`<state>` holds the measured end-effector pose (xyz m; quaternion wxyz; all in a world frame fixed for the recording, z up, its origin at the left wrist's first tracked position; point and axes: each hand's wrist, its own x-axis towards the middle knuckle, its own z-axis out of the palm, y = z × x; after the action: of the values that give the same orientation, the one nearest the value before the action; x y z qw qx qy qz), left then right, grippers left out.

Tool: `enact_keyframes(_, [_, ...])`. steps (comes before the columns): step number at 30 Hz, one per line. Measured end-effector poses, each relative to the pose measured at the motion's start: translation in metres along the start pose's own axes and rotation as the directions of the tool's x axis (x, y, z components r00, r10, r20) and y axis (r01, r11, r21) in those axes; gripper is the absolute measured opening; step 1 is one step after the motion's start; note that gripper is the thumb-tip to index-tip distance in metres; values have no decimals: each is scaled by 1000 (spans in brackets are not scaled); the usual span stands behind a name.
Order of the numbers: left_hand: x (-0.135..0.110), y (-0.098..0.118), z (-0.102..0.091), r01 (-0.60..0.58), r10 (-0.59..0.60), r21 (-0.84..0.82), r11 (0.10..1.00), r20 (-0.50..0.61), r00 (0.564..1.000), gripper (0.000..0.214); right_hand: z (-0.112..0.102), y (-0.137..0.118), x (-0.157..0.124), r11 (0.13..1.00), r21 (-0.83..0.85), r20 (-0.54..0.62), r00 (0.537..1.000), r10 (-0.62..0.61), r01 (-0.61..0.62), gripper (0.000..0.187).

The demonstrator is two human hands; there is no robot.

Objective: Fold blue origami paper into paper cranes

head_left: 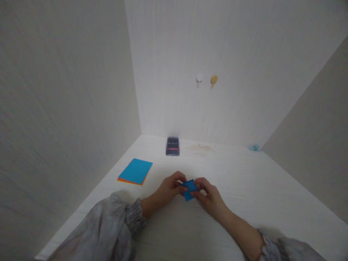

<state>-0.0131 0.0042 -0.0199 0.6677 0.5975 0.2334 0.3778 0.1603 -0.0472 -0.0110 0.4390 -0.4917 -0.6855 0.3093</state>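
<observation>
A small piece of folded blue paper (190, 194) is held between my two hands, just above or on the white table; I cannot tell which. My left hand (173, 186) pinches its left side, thumb across the front face. On the right side, my right hand (208, 193) grips the paper's edge between thumb and fingers. Part of the paper is hidden behind my fingertips. To the left of my hands lies a stack of coloured paper (137, 171), blue on top, with orange and yellow edges showing beneath.
A dark phone-like object (172, 146), its screen blurred, is at the back of the table (233, 166). A crumpled light-blue piece (255, 148) lies in the far right corner. White (199, 78) and yellow (214, 79) hooks are on the back wall. Walls enclose the left and right sides.
</observation>
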Motion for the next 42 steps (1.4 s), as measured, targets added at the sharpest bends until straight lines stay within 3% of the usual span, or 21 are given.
enact_keyframes(10, [1,-2,-3,67,-67,78,995,0,998,27,-2,-5,1,999,51,179,984,-12,3,12])
enact_keyframes(14, [1,-6,-4,95,-101,101,990,53,993,40,-1,2,2,995,98,140,990,-3,-11,7])
enact_keyframes(19, [2,-14,-8,94,-104,181,979,49,993,26,-2,7,5,998,58,83,996,-31,26,8])
enact_keyframes(24, [3,-14,-9,81,-77,218,973,-25,997,23,-3,6,4,988,149,111,994,21,-37,8])
enact_keyframes(29, [2,-9,-7,11,-1,218,976,-46,999,16,-4,9,5,980,192,88,993,-72,54,12])
enact_keyframes(36, [2,-11,-9,-66,74,305,950,-14,997,10,-5,5,5,987,7,104,981,-163,163,12])
enact_keyframes(42, [0,-2,-7,-148,145,449,881,41,989,5,-9,-7,5,991,-2,181,975,-132,134,20])
